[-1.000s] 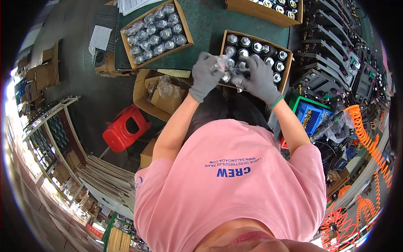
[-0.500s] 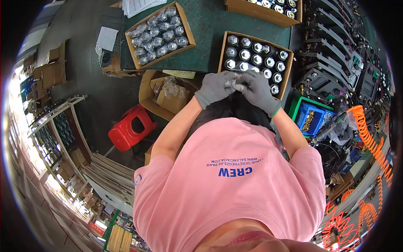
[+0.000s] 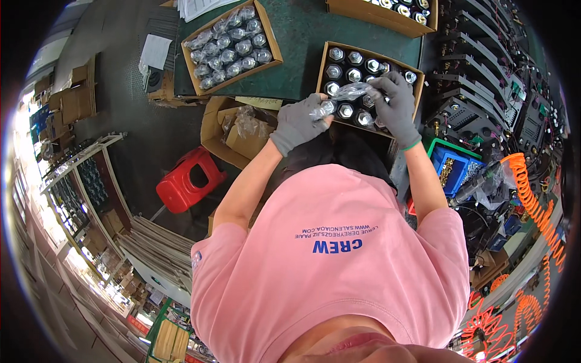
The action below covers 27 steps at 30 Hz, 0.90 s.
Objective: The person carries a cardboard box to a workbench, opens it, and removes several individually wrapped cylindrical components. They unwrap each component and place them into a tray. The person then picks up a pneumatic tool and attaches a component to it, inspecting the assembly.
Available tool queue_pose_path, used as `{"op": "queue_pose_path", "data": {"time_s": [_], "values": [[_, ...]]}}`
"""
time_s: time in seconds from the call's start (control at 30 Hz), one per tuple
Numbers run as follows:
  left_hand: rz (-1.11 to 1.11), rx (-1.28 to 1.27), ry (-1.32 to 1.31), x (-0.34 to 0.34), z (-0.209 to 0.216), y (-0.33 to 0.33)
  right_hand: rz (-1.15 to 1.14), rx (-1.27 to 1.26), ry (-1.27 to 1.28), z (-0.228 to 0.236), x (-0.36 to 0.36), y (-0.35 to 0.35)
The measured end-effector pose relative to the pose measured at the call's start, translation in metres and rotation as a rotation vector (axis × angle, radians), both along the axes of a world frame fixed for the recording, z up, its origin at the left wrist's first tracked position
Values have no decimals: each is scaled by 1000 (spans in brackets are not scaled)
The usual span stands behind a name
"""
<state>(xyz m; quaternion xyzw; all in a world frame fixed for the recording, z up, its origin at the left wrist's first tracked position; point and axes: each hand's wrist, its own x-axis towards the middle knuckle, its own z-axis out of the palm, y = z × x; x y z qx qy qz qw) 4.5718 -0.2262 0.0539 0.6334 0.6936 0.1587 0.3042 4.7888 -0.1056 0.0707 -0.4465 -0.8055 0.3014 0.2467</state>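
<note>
My left hand point(image 3: 296, 123), in a grey glove, is closed round a hex-ended metal fitting point(image 3: 327, 108) at the near left corner of an open cardboard box point(image 3: 320, 68). A clear plastic bag point(image 3: 352, 91) stretches from that fitting across to my right hand point(image 3: 396, 107). Also gloved in grey, my right hand pinches the bag's far end above the box's right side. Rows of black cylindrical parts with shiny hex tops point(image 3: 353, 75) stand upright in the box. My fingers and the plastic cover some of them.
On the green table point(image 3: 296, 36) a second box point(image 3: 278, 55) holds plastic-wrapped fittings; a third box point(image 3: 378, 12) is at the far edge. A carton with plastic scraps point(image 3: 209, 136) and a red stool point(image 3: 187, 181) stand left. Blue bins point(image 3: 454, 181) and an orange coiled hose point(image 3: 526, 181) are right.
My hands were close together at the box's near edge. They have drawn apart, the right one moving right and farther away, and the clear plastic bag now stretches between them.
</note>
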Motion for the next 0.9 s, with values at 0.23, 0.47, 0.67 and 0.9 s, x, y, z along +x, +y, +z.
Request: {"op": "queue_pose_path", "data": {"time_s": [0.23,0.47,0.67,0.9], "values": [[-66,-59,272,11,-20,5,147,-475,-116,22,35,-7],[-120,205,271,9,-26,7,430,-54,-540,-28,42,-31],[-68,401,62,6,5,3,248,71,-347,-11,44,-26],[59,371,-267,9,11,4,91,154,-169,4,42,-24]]}}
